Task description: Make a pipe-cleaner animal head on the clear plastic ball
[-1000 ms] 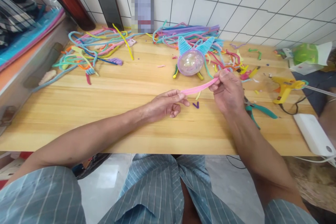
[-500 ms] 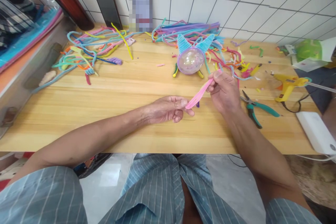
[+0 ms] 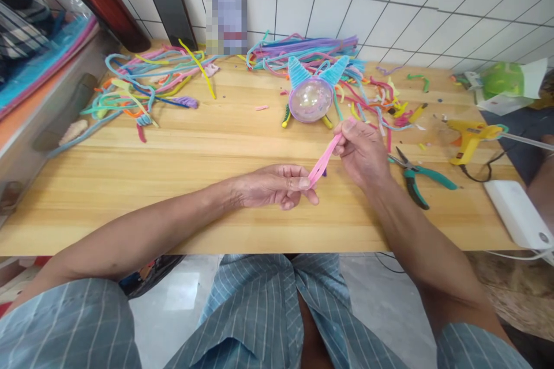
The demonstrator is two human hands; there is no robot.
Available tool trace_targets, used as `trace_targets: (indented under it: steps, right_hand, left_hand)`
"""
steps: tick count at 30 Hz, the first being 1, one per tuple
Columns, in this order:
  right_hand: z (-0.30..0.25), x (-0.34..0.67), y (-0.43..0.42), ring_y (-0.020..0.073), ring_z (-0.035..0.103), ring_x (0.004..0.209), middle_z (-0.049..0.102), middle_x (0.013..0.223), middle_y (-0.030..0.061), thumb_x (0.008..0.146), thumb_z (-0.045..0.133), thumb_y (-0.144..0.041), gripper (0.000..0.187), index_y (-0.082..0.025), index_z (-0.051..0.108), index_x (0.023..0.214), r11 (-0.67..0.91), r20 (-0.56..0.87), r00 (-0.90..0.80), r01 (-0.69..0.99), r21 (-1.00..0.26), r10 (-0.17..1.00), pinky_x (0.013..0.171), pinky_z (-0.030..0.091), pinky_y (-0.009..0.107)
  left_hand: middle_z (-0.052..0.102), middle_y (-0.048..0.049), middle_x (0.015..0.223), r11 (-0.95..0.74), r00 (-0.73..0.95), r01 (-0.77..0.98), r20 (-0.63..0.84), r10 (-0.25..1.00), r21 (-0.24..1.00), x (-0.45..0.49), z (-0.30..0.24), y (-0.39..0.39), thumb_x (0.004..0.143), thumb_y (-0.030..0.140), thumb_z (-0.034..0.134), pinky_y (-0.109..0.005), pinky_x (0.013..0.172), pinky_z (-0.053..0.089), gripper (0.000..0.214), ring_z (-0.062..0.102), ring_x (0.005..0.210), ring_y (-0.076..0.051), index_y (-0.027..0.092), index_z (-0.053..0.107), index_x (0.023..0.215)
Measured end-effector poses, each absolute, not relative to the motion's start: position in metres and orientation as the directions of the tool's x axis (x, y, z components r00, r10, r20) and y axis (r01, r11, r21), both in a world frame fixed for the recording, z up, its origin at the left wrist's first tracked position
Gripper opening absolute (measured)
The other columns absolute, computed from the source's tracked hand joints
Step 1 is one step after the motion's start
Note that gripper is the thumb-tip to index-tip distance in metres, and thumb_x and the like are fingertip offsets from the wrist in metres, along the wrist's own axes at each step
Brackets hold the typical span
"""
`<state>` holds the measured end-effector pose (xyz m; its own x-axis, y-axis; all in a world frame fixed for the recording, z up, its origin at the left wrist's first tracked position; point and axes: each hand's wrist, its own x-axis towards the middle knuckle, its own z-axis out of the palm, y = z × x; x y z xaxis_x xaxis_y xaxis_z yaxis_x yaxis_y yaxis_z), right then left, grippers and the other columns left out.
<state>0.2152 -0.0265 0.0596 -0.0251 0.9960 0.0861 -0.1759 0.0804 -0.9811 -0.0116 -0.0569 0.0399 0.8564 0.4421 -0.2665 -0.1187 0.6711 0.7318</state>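
A folded pink pipe cleaner (image 3: 324,161) stretches at a slant between my hands, above the table. My left hand (image 3: 283,184) pinches its lower end between thumb and fingers. At the upper end, my right hand (image 3: 360,147) closes on it with thumb and forefinger. Narrow gaps show between the pink strands near my left thumb. Just beyond my right hand stands a round clear-fronted figure (image 3: 310,100) with a purple rim, two blue pipe-cleaner ears (image 3: 336,72) and yellow-tipped feet.
Pipe cleaners lie in a tangle (image 3: 138,89) at left and a bundle (image 3: 307,49) by the tiled wall. Pliers (image 3: 422,174), a yellow glue gun (image 3: 470,138) and a white power box (image 3: 517,213) are at right. A dark phone (image 3: 168,3) leans on the wall.
My left hand has shifted slightly down, and the pink pipe cleaner hangs steeper, with its strands more spread apart. Both hands keep their hold. The whole view has shifted a little.
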Motion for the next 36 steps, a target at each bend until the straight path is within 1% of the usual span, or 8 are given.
trace_targets:
  steps: [3,6,11,14,17,20,26,36]
  right_hand:
    - [0.057,0.213,-0.029,0.0095,0.051,0.052,0.059,0.058,-0.0037,0.074,0.094,-0.069,0.048,-0.023,0.079,0.074,0.112,0.118,-0.035,-0.130,-0.985,0.992,0.048,0.043,0.025]
    - [0.053,0.209,-0.035,0.0087,0.053,0.053,0.062,0.059,-0.0034,0.079,0.092,-0.067,0.046,-0.023,0.081,0.076,0.164,0.169,-0.081,-0.071,-0.984,0.982,0.051,0.043,0.024]
    - [0.050,0.200,-0.045,0.0099,0.053,0.050,0.061,0.059,-0.0034,0.085,0.087,-0.065,0.045,-0.021,0.083,0.081,0.131,0.128,-0.144,0.013,-0.991,0.981,0.045,0.040,0.024]
    - [0.049,0.198,-0.047,0.0101,0.052,0.050,0.060,0.058,-0.0036,0.086,0.086,-0.063,0.043,-0.021,0.080,0.078,0.123,0.120,-0.114,0.027,-0.992,0.986,0.046,0.040,0.024]
    - [0.048,0.198,-0.045,0.0103,0.054,0.053,0.061,0.059,-0.0032,0.087,0.086,-0.062,0.042,-0.022,0.079,0.075,0.149,0.148,-0.070,0.019,-0.989,0.987,0.049,0.043,0.024]
    - [0.049,0.200,-0.042,0.0100,0.054,0.054,0.062,0.061,-0.0027,0.086,0.087,-0.064,0.043,-0.023,0.079,0.074,0.177,0.176,-0.032,0.022,-0.984,0.984,0.052,0.046,0.025]
    - [0.053,0.204,-0.039,0.0101,0.052,0.054,0.062,0.061,-0.0023,0.085,0.088,-0.063,0.043,-0.023,0.077,0.071,0.178,0.178,0.007,0.036,-0.983,0.984,0.051,0.045,0.025]
    - [0.055,0.205,-0.036,0.0081,0.051,0.052,0.059,0.060,-0.0039,0.082,0.090,-0.054,0.038,-0.022,0.073,0.071,0.126,0.120,0.079,-0.076,-0.989,0.990,0.050,0.044,0.023]
  left_hand:
    - [0.070,0.0013,0.078,0.496,0.751,-0.093,-0.266,0.604,0.863,-0.010,0.044,-0.058,0.076,0.066,0.094,-0.021,0.050,0.034,0.057,0.048,0.053,-0.005,0.016,0.076,0.098]
    - [0.057,0.0051,0.065,0.278,0.664,0.002,-0.209,0.717,0.961,-0.008,0.048,-0.058,0.084,0.062,0.087,-0.022,0.054,0.030,0.049,0.043,0.056,-0.007,0.015,0.073,0.087]
    - [0.059,0.0033,0.063,0.100,0.632,0.127,-0.158,0.759,0.987,-0.007,0.050,-0.061,0.090,0.053,0.076,-0.024,0.059,0.034,0.043,0.046,0.058,-0.009,0.018,0.060,0.072]
    - [0.062,0.0007,0.066,0.001,0.617,0.202,-0.127,0.777,0.979,-0.008,0.049,-0.062,0.097,0.046,0.063,-0.024,0.061,0.035,0.039,0.047,0.061,-0.010,0.018,0.061,0.071]
    - [0.062,-0.0002,0.068,-0.024,0.620,0.241,-0.135,0.773,0.970,-0.010,0.049,-0.061,0.098,0.046,0.059,-0.024,0.062,0.037,0.038,0.049,0.063,-0.011,0.017,0.063,0.072]
    - [0.053,0.0023,0.064,-0.016,0.637,0.290,-0.181,0.749,0.957,-0.011,0.049,-0.060,0.098,0.048,0.058,-0.024,0.058,0.032,0.039,0.043,0.059,-0.011,0.018,0.061,0.072]
    - [0.051,0.0032,0.066,-0.025,0.658,0.294,-0.183,0.731,0.955,-0.010,0.047,-0.061,0.094,0.045,0.058,-0.023,0.058,0.032,0.033,0.042,0.061,-0.011,0.018,0.060,0.075]
    - [0.039,0.0051,0.065,-0.106,0.659,0.323,-0.142,0.739,0.941,-0.017,0.047,-0.057,0.093,0.050,0.059,-0.024,0.056,0.027,0.040,0.033,0.060,-0.010,0.021,0.046,0.069]
